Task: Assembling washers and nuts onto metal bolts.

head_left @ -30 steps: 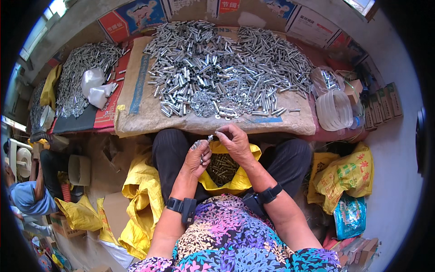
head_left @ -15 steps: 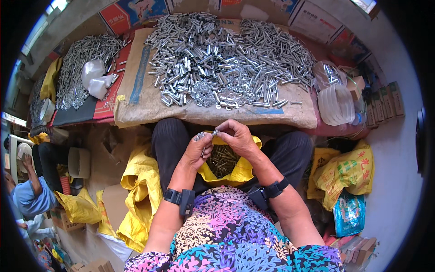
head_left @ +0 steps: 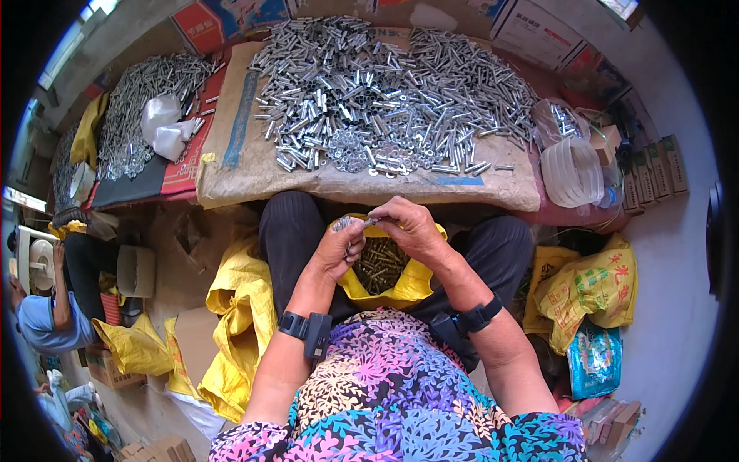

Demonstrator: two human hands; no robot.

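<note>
My left hand [head_left: 341, 248] is closed, with several small silvery metal parts [head_left: 341, 224] showing at its curled fingers. My right hand [head_left: 413, 229] pinches one end of a small metal fastener [head_left: 371, 222], which meets the left thumb and fingertips. Its exact kind is too small to tell. Just below both hands, an open yellow woven bag [head_left: 419, 286] sits between my legs, filled with brass-coloured bolts [head_left: 377, 266]. Ahead, a wide heap of silvery metal sleeves [head_left: 385, 92] covers the table, with flat washers [head_left: 350, 150] along its near side.
A brown sheet [head_left: 254, 185] covers the table's front edge. Clear plastic tubs [head_left: 571, 173] stand at its right end. Yellow sacks [head_left: 239, 331] lie on the floor at left, and another sack [head_left: 589, 289] at right. A co-worker in a blue shirt [head_left: 54, 319] sits at far left.
Both hands stay together above the bag, and the right hand has shifted slightly up and inward over the fastener. The co-worker at far left has moved an arm.
</note>
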